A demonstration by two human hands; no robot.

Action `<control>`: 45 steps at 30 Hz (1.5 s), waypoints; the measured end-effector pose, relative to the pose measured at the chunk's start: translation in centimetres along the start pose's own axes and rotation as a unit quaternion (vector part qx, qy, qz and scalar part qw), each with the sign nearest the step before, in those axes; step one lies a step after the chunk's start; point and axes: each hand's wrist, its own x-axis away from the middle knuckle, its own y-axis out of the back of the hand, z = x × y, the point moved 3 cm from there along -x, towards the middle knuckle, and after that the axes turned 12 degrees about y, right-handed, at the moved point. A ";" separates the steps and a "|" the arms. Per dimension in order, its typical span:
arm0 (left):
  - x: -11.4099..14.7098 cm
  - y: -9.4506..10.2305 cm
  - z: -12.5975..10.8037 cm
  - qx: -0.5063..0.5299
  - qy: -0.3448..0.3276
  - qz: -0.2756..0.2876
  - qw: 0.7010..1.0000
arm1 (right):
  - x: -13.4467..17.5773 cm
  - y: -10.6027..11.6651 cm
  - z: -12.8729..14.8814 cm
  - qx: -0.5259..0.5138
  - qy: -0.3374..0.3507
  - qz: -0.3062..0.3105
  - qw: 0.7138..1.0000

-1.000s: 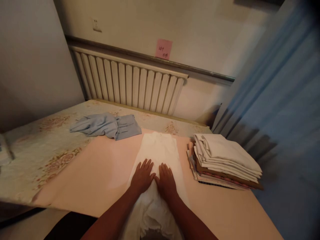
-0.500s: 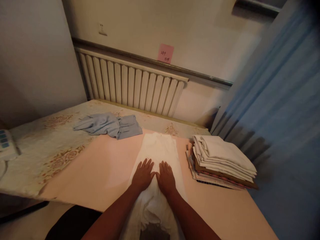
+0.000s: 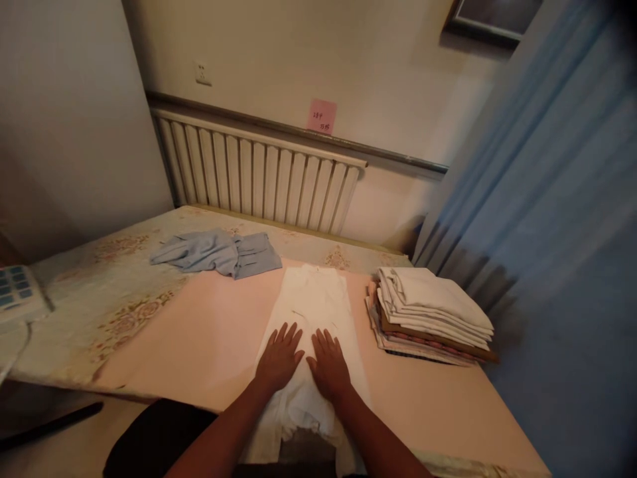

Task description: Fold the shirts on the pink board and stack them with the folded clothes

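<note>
A white garment, which looks like a pair of trousers (image 3: 314, 292), lies lengthwise on a pink sheet (image 3: 213, 332), its near end bunched and hanging over the table's front edge. My left hand (image 3: 281, 355) rests palm down on its left half, fingers stretched forward. Beside it, my right hand (image 3: 328, 358) lies flat on the right half, fingers also extended. A small gap separates the two thumbs. Neither hand grips the cloth. Small creases show just ahead of the fingertips.
A crumpled blue-grey garment (image 3: 219, 252) lies at the back left on the flowered tablecloth (image 3: 124, 249). To the right stands a stack of folded cloths (image 3: 432, 312), near a blue curtain (image 3: 537, 265). A white device with keys (image 3: 20, 292) sits far left. Behind is a radiator (image 3: 259, 169).
Both hands have drawn slightly back toward me along the white trousers, and the thumbs have moved apart. The camera view has shifted slightly.
</note>
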 end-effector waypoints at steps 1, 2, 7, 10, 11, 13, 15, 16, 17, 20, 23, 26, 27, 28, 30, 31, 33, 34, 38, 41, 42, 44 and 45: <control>0.3 0.1 0.0 0.001 -0.002 0.002 1.000 | 0.2 0.2 0.2 -0.002 0.002 0.004 1.000; 0.6 0.1 0.1 0.002 -0.005 0.003 1.000 | 0.4 0.3 0.4 -0.005 0.004 0.007 1.000; 2.1 0.7 0.1 0.012 -0.014 0.008 1.000 | 1.6 0.9 1.2 -0.008 0.005 0.011 1.000; 2.9 1.1 0.0 0.010 -0.015 0.021 1.000 | 2.7 1.3 2.0 -0.015 0.016 0.013 1.000; 3.2 1.2 0.0 0.007 -0.015 0.025 1.000 | 3.1 1.5 2.4 -0.020 0.023 0.014 0.999; 3.7 1.5 0.0 0.003 -0.018 0.030 0.999 | 4.1 1.9 3.1 -0.035 0.043 0.018 0.998; 4.3 1.8 0.1 0.003 -0.024 0.029 0.999 | 5.2 2.4 3.7 -0.050 0.060 0.023 0.997; 4.6 1.9 0.2 0.004 -0.031 0.028 0.999 | 5.8 2.7 3.9 -0.058 0.066 0.027 0.996; 4.9 2.0 0.3 0.005 -0.038 0.027 0.999 | 6.5 3.0 4.0 -0.065 0.072 0.030 0.995; 5.8 2.5 1.2 0.010 -0.064 0.033 0.997 | 8.9 4.0 3.6 -0.085 0.099 0.034 0.991; 6.9 3.2 2.7 0.028 -0.087 0.043 0.995 | 12.2 5.0 2.0 -0.074 0.095 0.015 0.993; 8.7 4.7 5.0 0.057 -0.084 0.025 0.995 | 16.1 5.8 -0.5 -0.032 0.029 -0.016 0.999; 9.3 5.3 5.7 0.062 -0.080 0.019 0.995 | 17.4 6.0 -1.2 -0.020 0.010 -0.021 1.000; 9.9 5.9 6.5 0.062 -0.078 0.018 0.995 | 18.6 6.2 -1.8 -0.010 -0.003 -0.026 1.000; 10.9 7.2 7.5 0.048 -0.085 0.034 0.995 | 20.5 6.3 -2.6 0.006 -0.004 -0.026 1.000; 11.3 7.6 7.9 0.036 -0.091 0.047 0.994 | 21.1 6.3 -2.7 0.013 0.003 -0.024 1.000; 11.7 8.2 8.2 0.013 -0.102 0.067 0.992 | 21.7 6.1 -2.7 0.025 0.011 -0.016 1.000; 11.7 8.3 8.2 0.003 -0.106 0.072 0.992 | 21.6 5.9 -2.7 0.030 0.008 -0.015 0.999; 11.1 7.3 7.9 -0.028 -0.108 0.061 0.992 | 20.3 5.2 -2.3 0.046 -0.010 -0.030 0.998; 10.9 6.6 7.7 -0.044 -0.106 0.060 0.992 | 19.4 4.9 -2.0 0.047 -0.003 -0.029 0.998; 10.8 6.6 7.6 -0.045 -0.109 0.064 0.991 | 19.3 5.0 -2.0 0.044 -0.001 -0.025 0.999; 10.9 6.8 7.5 -0.041 -0.122 0.079 0.989 | 19.2 5.2 -2.0 0.036 0.003 -0.018 0.999; 10.9 6.9 7.5 -0.039 -0.130 0.086 0.987 | 19.2 5.4 -2.0 0.032 0.004 -0.015 0.999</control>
